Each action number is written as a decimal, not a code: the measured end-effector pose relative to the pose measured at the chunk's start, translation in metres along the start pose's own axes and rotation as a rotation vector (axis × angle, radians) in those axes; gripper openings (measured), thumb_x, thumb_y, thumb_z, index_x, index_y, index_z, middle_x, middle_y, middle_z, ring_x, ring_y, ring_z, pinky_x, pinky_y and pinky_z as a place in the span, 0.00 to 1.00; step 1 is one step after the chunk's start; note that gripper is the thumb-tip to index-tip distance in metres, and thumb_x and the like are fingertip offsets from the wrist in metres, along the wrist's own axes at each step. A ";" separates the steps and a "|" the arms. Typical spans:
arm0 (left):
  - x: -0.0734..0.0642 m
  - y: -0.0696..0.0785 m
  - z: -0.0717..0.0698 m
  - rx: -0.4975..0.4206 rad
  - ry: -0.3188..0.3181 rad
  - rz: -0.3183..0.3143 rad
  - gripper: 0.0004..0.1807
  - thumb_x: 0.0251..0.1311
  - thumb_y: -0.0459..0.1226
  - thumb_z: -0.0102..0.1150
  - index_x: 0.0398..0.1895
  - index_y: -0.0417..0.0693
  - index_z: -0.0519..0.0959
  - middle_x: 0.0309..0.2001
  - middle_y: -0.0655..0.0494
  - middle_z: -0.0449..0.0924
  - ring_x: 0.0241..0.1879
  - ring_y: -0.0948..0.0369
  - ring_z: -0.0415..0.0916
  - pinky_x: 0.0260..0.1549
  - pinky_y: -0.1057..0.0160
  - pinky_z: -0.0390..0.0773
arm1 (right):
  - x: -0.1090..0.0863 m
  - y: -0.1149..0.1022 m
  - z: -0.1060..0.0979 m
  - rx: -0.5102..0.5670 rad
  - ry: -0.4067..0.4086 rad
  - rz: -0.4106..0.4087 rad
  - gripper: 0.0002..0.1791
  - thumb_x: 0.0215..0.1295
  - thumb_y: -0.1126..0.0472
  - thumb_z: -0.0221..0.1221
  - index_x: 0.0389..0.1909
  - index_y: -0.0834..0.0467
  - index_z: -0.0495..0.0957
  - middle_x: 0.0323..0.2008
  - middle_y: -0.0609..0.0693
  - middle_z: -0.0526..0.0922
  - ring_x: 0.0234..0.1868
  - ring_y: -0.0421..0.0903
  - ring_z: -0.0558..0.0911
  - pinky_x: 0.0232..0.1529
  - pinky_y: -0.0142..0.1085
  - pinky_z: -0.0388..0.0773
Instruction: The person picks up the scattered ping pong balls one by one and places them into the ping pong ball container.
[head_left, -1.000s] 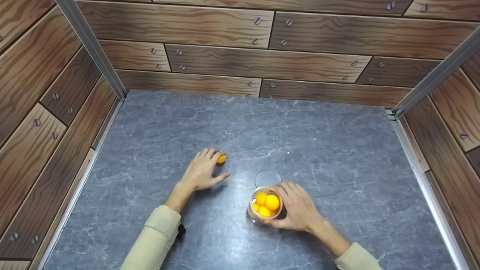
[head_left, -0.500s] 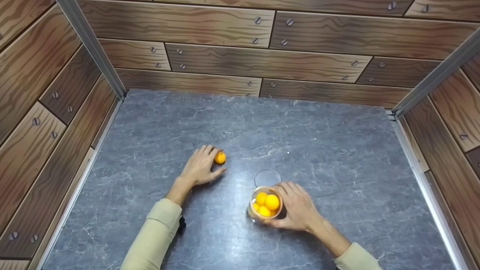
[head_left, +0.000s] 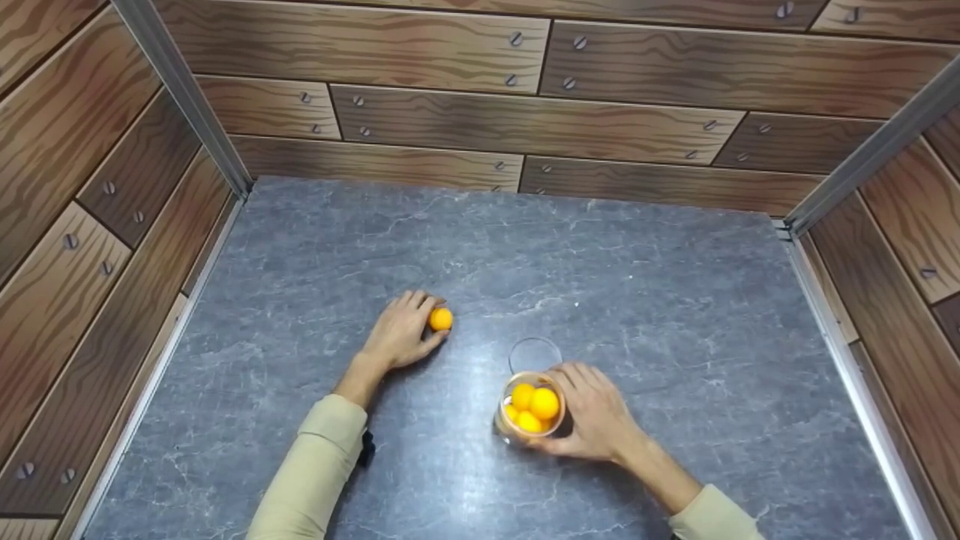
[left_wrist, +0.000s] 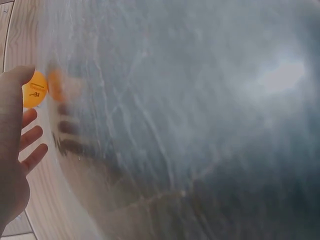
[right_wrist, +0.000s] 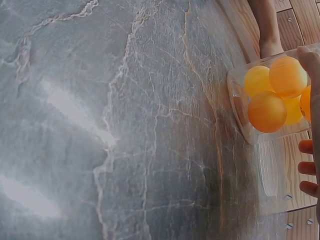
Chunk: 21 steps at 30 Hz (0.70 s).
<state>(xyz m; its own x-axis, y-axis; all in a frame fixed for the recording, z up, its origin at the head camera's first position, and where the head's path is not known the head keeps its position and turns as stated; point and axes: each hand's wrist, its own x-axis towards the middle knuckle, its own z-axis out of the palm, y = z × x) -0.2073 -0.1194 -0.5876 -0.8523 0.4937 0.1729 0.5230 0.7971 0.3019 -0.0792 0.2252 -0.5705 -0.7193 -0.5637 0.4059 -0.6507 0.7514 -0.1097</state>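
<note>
An orange ping-pong ball (head_left: 441,319) with dark print is between the thumb and fingers of my left hand (head_left: 399,330), left of the table's middle. In the left wrist view, the thumb lies against the ball (left_wrist: 35,90), its reflection right beside it, while several fingers are spread below. My right hand (head_left: 596,412) grips a clear jar (head_left: 504,429) from its right side. Inside the jar lie several orange ping-pong balls (head_left: 544,403); the right wrist view shows them stacked through the clear wall. The jar stands upright with its top uncovered.
A clear round lid (head_left: 535,355) lies flat just behind the jar. The grey marbled table (head_left: 675,300) is bordered by wood-patterned walls (head_left: 465,120) at the back and both sides, with metal rails (head_left: 862,390) along the edges.
My left hand has shifted slightly, and its thumb has closed in toward the ball, which is now more visible between thumb and fingers. The right hand and jar have stayed put.
</note>
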 end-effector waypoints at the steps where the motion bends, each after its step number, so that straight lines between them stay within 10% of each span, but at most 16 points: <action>1: 0.000 -0.001 0.000 -0.002 0.007 0.003 0.29 0.70 0.51 0.63 0.67 0.47 0.75 0.57 0.46 0.80 0.57 0.47 0.77 0.64 0.44 0.78 | 0.000 0.000 0.000 0.002 0.000 0.000 0.51 0.45 0.16 0.64 0.57 0.53 0.79 0.49 0.49 0.83 0.50 0.48 0.82 0.55 0.46 0.82; 21: -0.006 0.003 0.002 -0.058 0.094 0.030 0.22 0.68 0.47 0.66 0.59 0.47 0.78 0.52 0.48 0.83 0.52 0.48 0.79 0.60 0.46 0.80 | 0.001 -0.001 -0.001 0.020 0.008 0.000 0.52 0.45 0.16 0.64 0.58 0.53 0.78 0.49 0.48 0.83 0.50 0.47 0.82 0.55 0.45 0.82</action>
<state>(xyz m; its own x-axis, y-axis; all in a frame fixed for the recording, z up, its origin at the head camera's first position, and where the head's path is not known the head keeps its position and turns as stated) -0.2005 -0.1196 -0.5901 -0.8348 0.4805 0.2688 0.5494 0.7596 0.3482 -0.0789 0.2248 -0.5693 -0.7171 -0.5610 0.4136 -0.6559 0.7440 -0.1280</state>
